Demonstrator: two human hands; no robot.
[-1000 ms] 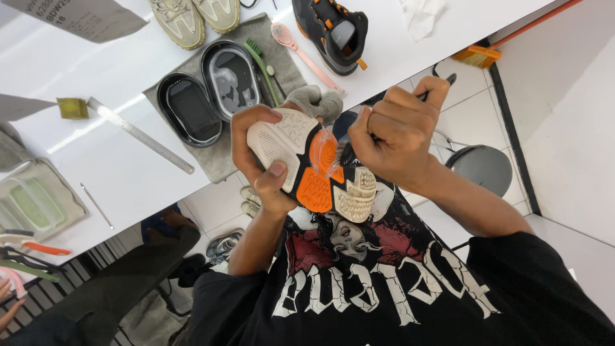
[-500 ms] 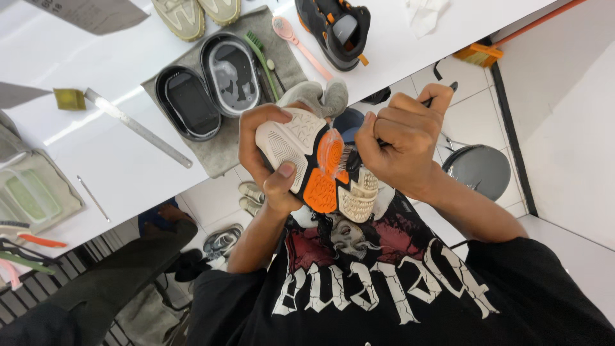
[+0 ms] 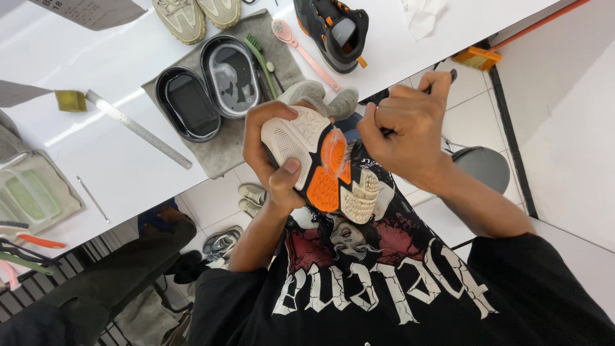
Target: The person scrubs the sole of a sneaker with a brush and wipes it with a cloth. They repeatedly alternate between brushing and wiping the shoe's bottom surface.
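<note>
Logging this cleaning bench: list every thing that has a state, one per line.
White-and-orange-soled sneaker: sole up, gripped by left hand.
Right hand: fisted on a dark-handled tool, its tip hidden.
Two black oval basins: on the grey mat, inner one holding cloudy liquid.
Black-and-orange sneaker: upright on the white table.
Green-bristled brush: lying flat.
Pink long-handled brush: lying flat.

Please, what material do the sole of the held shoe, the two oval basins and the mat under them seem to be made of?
Sole: probably rubber, matte, with moulded tread in cream and orange.
Two oval basins: likely hard plastic, black and glossy, since the rims reflect light.
Mat: looks like grey felt or cloth, dull and soft-edged.
</note>
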